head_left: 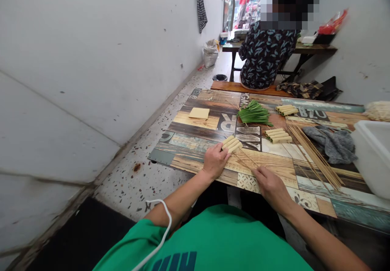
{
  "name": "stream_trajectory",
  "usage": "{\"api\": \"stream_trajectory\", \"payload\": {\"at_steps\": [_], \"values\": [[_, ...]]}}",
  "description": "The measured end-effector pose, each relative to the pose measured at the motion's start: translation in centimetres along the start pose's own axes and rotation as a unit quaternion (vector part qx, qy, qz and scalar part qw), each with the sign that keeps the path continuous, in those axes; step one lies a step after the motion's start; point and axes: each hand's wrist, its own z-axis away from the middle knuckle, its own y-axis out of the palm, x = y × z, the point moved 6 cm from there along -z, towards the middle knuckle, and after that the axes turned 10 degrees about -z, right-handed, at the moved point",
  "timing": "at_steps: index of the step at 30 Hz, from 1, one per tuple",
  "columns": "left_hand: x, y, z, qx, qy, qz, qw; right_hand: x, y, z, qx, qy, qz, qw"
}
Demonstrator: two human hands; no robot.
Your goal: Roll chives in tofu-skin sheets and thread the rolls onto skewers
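Note:
My left hand (215,159) is closed around the near ends of several pale yellow tofu-skin rolls (233,144) lying side by side on the table. In my right hand (269,185), pinched fingers hold a thin bamboo skewer (247,159) that slants up to the rolls; a second thin stick seems to run beside it. How deep the skewers sit in the rolls is hard to see. Beyond the hands lies a heap of cut green chives (254,112). Two more groups of rolls, a nearer bundle (278,135) and a farther bundle (287,110), rest to the right.
Loose bamboo skewers (317,157) lie at the right by a grey cloth (332,143) and a white plastic tub (373,153). A flat stack of yellow sheets (199,113) is at the left. A person (268,55) sits on a bench (225,85) beyond the patterned table (189,141).

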Motion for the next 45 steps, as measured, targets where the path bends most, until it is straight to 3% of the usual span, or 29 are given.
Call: {"api": "stream_trajectory", "payload": {"at_steps": [7, 16, 24, 45], "values": [[0.1, 0.1, 0.0, 0.002, -0.012, 0.015, 1.0, -0.3, 1.2, -0.4, 0.017, 0.027, -0.023, 0.999], [0.1, 0.2, 0.0, -0.003, -0.01, 0.0, 1.0, -0.2, 1.3, -1.3, -0.009, 0.003, -0.037, 0.999], [0.1, 0.4, -0.1, -0.002, -0.015, 0.0, 1.0, -0.3, 1.9, -2.3, 0.015, -0.002, -0.041, 0.999], [0.1, 0.1, -0.1, 0.007, -0.021, 0.02, 1.0, 0.2, 2.4, -5.2, -0.004, 0.004, -0.041, 0.999]]}}
